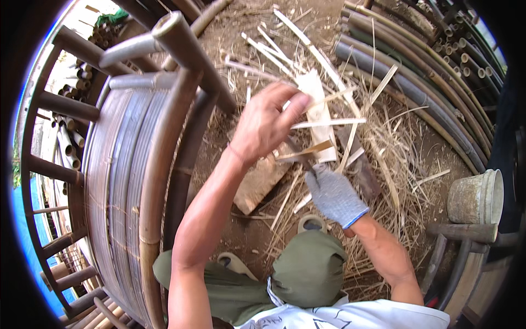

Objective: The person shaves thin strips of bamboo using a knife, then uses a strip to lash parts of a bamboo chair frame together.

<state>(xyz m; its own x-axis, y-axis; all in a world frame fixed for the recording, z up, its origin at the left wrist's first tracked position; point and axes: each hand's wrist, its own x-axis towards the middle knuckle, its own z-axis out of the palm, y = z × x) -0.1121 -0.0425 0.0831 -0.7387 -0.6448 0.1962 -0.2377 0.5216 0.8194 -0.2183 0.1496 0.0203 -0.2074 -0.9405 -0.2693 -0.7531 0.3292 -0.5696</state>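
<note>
My bare left hand (268, 122) is closed, thumb against fingers, on a thin pale bamboo strip (335, 97) that sticks out past the thumb to the right. In a grey knit glove with a blue cuff, my right hand (335, 196) is wrapped round a dark knife (299, 151), whose blade points up and left toward the left hand. The handle is hidden inside the glove. Split bamboo pieces (312, 149) lie across the blade area. Beyond them a wide pale bamboo slat (318, 118) rests on the ground, with a white strip (331, 124) over it.
A dark bamboo bench (148, 118) stands close on my left. Bamboo shavings (397, 164) cover the ground at right. Long bamboo poles (416, 82) lie at the far right, and a dirty white bucket (475, 197) stands at the right. A wooden block (260, 183) lies before my feet.
</note>
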